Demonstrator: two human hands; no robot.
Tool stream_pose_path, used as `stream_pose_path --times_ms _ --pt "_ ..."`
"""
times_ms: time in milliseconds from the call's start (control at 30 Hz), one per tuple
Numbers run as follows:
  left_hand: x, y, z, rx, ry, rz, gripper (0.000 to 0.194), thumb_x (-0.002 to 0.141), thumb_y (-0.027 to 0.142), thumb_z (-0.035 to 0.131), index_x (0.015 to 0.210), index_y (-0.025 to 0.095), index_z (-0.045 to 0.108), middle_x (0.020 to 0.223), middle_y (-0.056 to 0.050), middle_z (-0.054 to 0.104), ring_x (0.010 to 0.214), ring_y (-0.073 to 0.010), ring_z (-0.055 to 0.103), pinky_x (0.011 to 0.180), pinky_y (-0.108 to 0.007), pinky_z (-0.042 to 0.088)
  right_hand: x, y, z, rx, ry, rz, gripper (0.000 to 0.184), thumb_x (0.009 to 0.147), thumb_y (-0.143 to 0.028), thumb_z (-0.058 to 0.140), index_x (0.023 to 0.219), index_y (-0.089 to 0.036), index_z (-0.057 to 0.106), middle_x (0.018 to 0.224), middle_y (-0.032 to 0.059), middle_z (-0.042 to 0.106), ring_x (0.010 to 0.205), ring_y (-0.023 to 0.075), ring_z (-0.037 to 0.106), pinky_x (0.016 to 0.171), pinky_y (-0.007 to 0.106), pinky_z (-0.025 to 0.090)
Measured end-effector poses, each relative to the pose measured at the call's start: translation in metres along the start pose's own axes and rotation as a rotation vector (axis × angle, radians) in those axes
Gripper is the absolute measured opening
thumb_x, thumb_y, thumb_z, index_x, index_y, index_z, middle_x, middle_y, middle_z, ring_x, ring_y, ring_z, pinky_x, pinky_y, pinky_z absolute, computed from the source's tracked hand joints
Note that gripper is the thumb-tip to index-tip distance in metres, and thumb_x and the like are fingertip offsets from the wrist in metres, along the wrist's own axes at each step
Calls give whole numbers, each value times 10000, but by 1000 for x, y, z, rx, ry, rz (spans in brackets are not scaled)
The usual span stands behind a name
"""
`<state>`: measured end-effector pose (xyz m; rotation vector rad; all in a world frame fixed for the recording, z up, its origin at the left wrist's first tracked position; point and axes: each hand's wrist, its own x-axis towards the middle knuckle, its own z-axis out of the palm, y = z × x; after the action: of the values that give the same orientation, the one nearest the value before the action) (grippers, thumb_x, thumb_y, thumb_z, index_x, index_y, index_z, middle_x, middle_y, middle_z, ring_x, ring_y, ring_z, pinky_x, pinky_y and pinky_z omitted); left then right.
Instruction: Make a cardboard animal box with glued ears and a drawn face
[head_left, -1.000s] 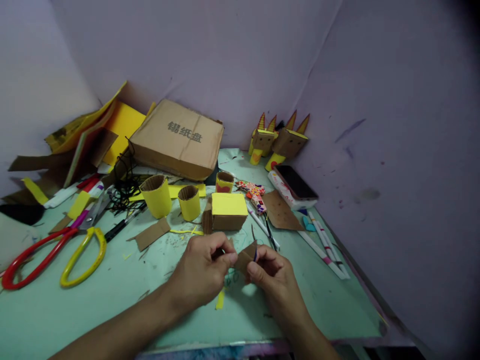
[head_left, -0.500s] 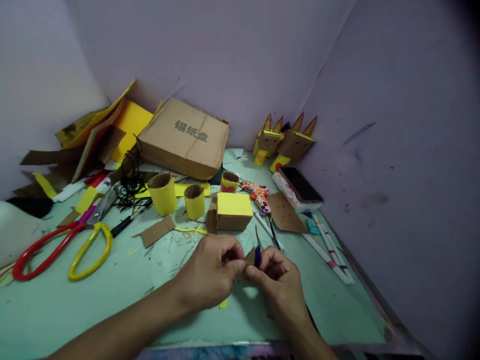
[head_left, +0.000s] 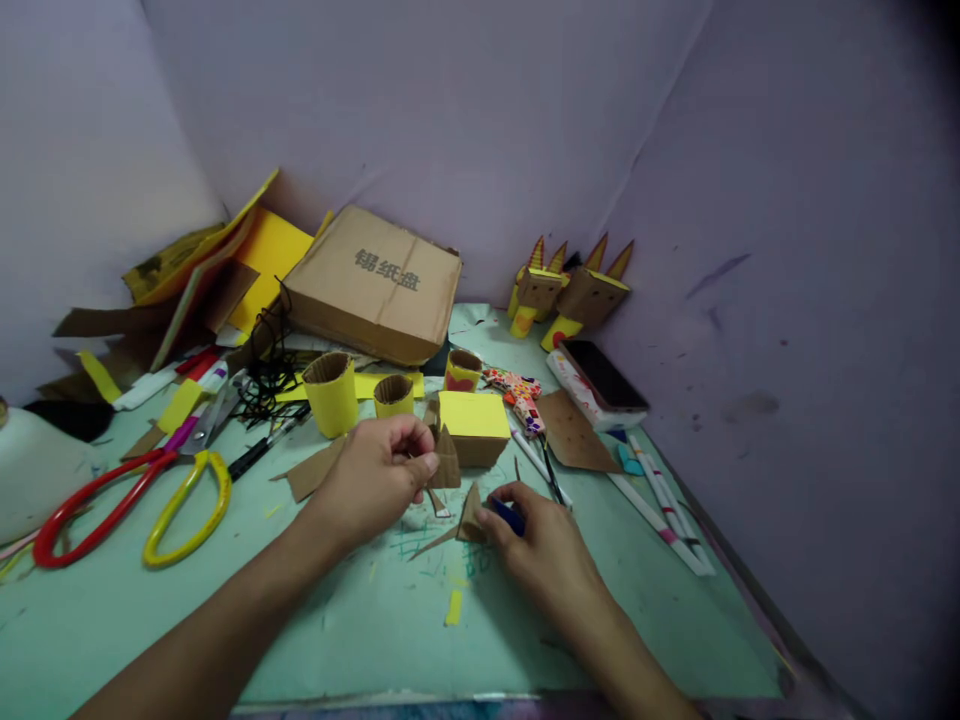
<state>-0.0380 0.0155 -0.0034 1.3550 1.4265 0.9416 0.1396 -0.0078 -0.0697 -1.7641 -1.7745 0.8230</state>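
Note:
My left hand is closed in a pinch beside a small brown cardboard piece. Whether that piece is between the fingertips is unclear. Below them lies a thin scrap. My right hand is closed around a small dark-blue-handled tool, its working end not visible. A pointed cardboard triangle stands at the right thumb and index finger, with a narrow sliver pointing left from it. Just behind both hands sits a cardboard box with a yellow top.
Yellow-covered cardboard tubes stand behind my left hand. Large red-and-yellow-handled scissors lie left. A flat carton, a patterned glue gun, horned cardboard figures, a phone and white markers surround the work area.
My hands have parted: the left moved left and away from me, near the box. The right stayed low, with the cardboard triangle at its fingers. The view has shifted slightly.

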Motion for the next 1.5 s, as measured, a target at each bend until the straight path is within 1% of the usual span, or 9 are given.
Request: stream_pose_path --times_ms 200,500,767,900,1000,1067,1233,1400,1500 --pt "2 0 -8 -52 61 14 95 581 218 575 566 179 490 414 84 486 368 -68 455 365 -161 322 9 -21 1 -338 -103 65 257 623 -397 711 560 -204 553 544 12 551 518 157 446 491 272 181" --pt "-1 -12 16 -211 -223 -171 160 552 291 566 574 202 435 357 88 458 326 -68 408 345 -172 301 1 10 0 684 -241 55 340 719 -467 586 578 -204 423 480 -79 330 425 81 281 420 224 211" --pt "-8 -23 35 -183 -187 -118 226 538 247 583 744 162 547 484 95 470 395 -75 420 376 -189 335 -6 -5 -3 478 -128 5 271 683 -357 563 516 -195 424 473 -65 323 472 88 277 441 224 214" --pt "-4 -27 37 -236 -215 -80 199 523 299 650 606 151 547 476 72 473 433 -62 391 408 -178 302 -7 -8 -12 436 -180 -42 319 699 -401 545 499 -195 407 503 -57 320 498 93 289 457 223 232" --pt "-5 -29 38 -306 -211 -92 215 535 323 666 560 164 524 444 74 456 396 -52 336 376 -175 241 9 8 -45 163 -75 -112 333 787 -428 476 580 -177 543 530 -31 444 522 123 416 481 225 297" --pt "-8 -31 40 -345 -161 -81 201 555 305 674 574 160 537 451 72 463 398 -48 325 381 -168 230 28 27 -76 -259 201 -95 328 853 -388 407 762 -189 652 625 7 598 602 166 541 536 241 361" --pt "-11 -36 41 -438 -127 -86 213 574 303 723 600 148 580 495 59 488 443 -49 351 414 -156 254 68 69 -130 -501 409 58 233 747 -223 509 854 -131 695 790 165 678 767 321 618 649 378 416" --pt "-6 -37 33 -539 -94 -138 190 607 299 730 622 155 607 514 43 523 458 -54 358 421 -155 241 63 47 -108 -289 429 -79 339 776 -300 488 1023 -146 661 1021 152 680 932 293 621 778 383 455" --pt "-5 -34 31 -587 -8 -113 181 587 286 730 605 148 615 510 33 535 450 -54 358 423 -163 254 49 6 -73 140 117 -185 305 770 -392 525 902 -176 694 868 89 714 805 237 644 691 317 478"
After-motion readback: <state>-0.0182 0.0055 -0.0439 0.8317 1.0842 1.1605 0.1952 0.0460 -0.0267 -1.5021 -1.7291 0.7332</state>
